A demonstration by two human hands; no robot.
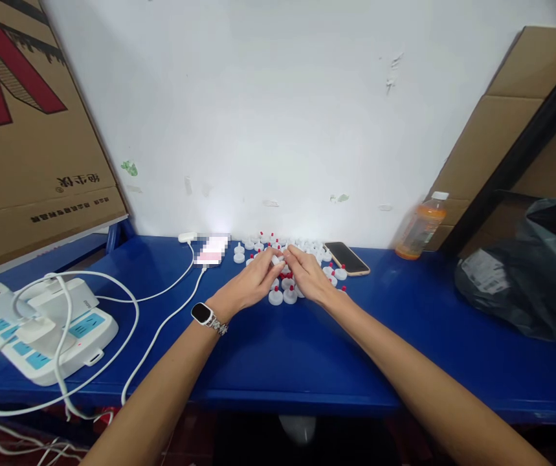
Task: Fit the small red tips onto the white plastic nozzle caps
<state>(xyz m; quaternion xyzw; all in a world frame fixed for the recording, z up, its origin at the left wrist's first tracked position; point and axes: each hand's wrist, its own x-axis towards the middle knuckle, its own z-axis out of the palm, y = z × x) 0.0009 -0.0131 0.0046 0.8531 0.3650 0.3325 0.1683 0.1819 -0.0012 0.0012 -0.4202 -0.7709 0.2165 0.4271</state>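
My left hand and my right hand meet over a cluster of small parts on the blue table. Between my left fingers is a white nozzle cap. The right hand's fingers are pinched together right beside that cap; what they grip, if anything, is hidden. White nozzle caps with red tips stand in front of and around both hands. Loose small red tips lie beneath the fingers. Further white caps without red tips are to the left and behind.
A phone lies right of the caps; a lit, blurred device with a cable is at left. A power strip with looping white cables sits far left. An orange drink bottle and black plastic bag stand right. A white wall rises behind.
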